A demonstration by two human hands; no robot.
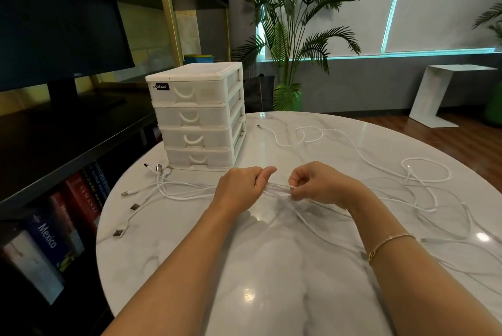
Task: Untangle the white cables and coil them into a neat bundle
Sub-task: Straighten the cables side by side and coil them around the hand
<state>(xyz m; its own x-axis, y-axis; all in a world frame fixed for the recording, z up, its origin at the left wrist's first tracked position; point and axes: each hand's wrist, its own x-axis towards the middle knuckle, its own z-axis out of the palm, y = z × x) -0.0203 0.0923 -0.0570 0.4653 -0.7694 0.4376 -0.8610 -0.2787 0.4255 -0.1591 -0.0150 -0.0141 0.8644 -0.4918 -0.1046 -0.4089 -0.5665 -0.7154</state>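
Several white cables [277, 188] lie spread over a round white marble table [271, 267]. My left hand [241, 186] grips a gathered run of them in a fist, thumb up. My right hand [312, 182] pinches the same strands a short way to the right, so a tight stretch of cable spans between the two hands. USB plug ends [119, 233] fan out on the table's left side. Loose loops [426, 172] trail across the right side, and one strand [288, 140] curls at the far middle.
A white four-drawer plastic organiser [201, 118] stands at the table's far left edge. Left of the table is a dark shelf unit with books [43, 235] and a monitor [59, 23]. A potted palm [293, 36] and a white side table [445, 94] stand beyond.
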